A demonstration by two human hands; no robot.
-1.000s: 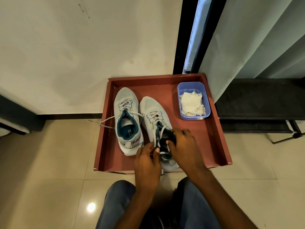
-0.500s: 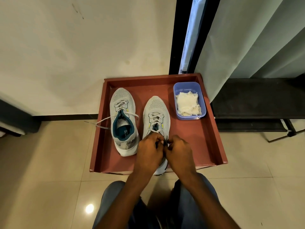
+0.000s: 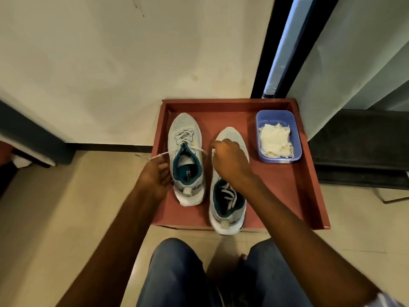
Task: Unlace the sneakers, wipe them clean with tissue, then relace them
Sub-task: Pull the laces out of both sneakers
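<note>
Hands have left the nearer sneaker, where both were busy at its laces half a second ago, and now work the farther sneaker. Your left hand pinches one end of its lace, drawn out sideways past the tray's left wall. Your right hand is curled into a fist over the nearer sneaker's toe, and it seems to hold the other lace end, though the fingers hide the contact. Judging by that, you are back to pulling this lace through, so unlacing or relacing is only partly done on this shoe.

Both sneakers stand upright on the red tray, toes toward the wall, side by side, the nearer one overhanging the tray's front edge. They are pale grey mesh with teal linings. The farther one has lace only across its lower eyelets; the nearer one has loose lace lying inside its opening. A blue tub of crumpled tissue sits at the tray's right, untouched by either hand
</note>
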